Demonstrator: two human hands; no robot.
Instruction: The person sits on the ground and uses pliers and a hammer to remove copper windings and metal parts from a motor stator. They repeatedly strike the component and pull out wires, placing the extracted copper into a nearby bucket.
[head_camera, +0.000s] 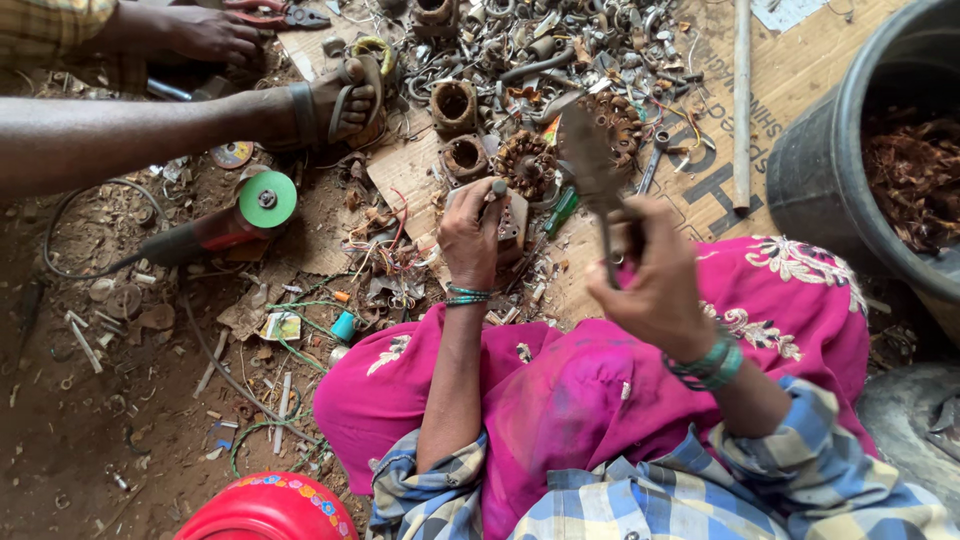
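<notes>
Left hand (470, 235) around chisel (497, 189), right hand (655, 280) with raised hammer (590, 160) alongside

Your left hand (470, 232) grips a dull, rusty metal motor core (511, 222), and your right hand (655, 285) holds a matt, dark steel hammer (592, 165) with a worn, rough face. The cardboard sheet (790, 70) under the heap of tarnished scrap metal (540, 50) looks dry and fibrous. The angle grinder (215, 228) has a smooth green plastic disc, and your lap cloth (600, 380) is soft pink fabric.
</notes>
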